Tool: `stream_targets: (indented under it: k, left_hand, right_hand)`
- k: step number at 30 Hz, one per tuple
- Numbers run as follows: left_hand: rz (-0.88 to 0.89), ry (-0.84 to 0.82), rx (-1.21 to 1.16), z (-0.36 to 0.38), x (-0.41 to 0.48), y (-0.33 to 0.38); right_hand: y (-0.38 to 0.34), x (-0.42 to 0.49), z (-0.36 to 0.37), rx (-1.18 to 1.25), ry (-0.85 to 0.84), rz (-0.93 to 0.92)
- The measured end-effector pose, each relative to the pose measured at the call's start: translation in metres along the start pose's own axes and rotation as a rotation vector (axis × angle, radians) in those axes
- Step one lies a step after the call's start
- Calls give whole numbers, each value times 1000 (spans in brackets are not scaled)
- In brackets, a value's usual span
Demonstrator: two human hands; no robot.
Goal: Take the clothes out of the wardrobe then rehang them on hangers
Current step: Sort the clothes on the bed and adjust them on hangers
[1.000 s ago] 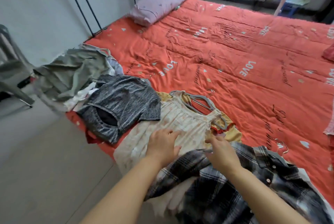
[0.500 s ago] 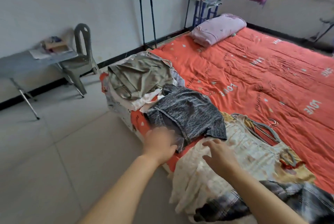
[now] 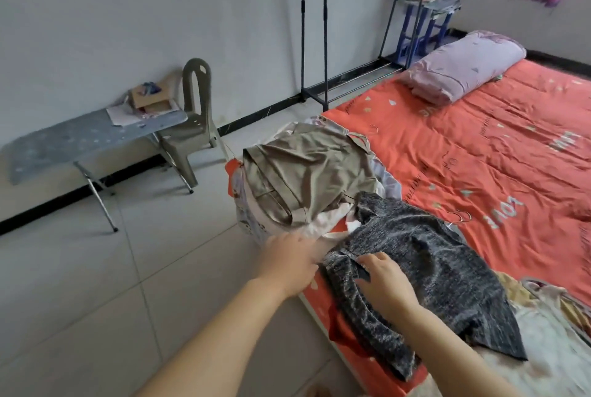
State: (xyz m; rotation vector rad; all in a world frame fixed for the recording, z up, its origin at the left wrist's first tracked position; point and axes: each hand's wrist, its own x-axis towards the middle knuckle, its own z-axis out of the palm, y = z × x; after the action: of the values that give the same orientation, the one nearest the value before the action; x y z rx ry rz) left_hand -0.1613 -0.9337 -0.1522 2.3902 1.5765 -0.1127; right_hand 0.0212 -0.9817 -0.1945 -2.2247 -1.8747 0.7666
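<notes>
A dark grey heathered t-shirt (image 3: 431,272) lies spread on the near corner of the orange bed quilt (image 3: 479,153). My right hand (image 3: 385,283) pinches its near edge, thumb tucked under a fold. Just left of the shirt, my left hand (image 3: 287,264) lies flat at the bed's edge, fingers reaching onto white cloth (image 3: 326,225). An olive garment (image 3: 307,172) is heaped on that white cloth at the bed corner. A cream floral dress (image 3: 550,355) shows at the lower right. A thin wire hanger hook (image 3: 460,216) pokes out beside the grey shirt.
A black clothes rack frame (image 3: 315,44) stands at the wall beyond the bed. An ironing board (image 3: 96,137) and a plastic chair (image 3: 193,127) are on the left over tiled floor (image 3: 96,300). A pink pillow (image 3: 463,71) lies at the bed's head beside a blue shelf (image 3: 422,22).
The view has swung left. Both hands left the cream dress and plaid shirt and moved left; the right hand now grips the grey t-shirt, and the left hand lies beside it.
</notes>
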Motion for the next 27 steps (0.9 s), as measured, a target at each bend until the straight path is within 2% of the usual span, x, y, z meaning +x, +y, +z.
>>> stream_targets:
  k: [10,20,27]
  left_hand:
    - [67,-52,8,-45,141,-95]
    - [324,-106,42,-91,302,-187]
    - [455,-114,55,-107,393,-202]
  right_hand:
    - [-70,150,-22,37,18,54]
    - [-128,283,-24,43,122,305]
    - [-134,343,-36,126,145,462]
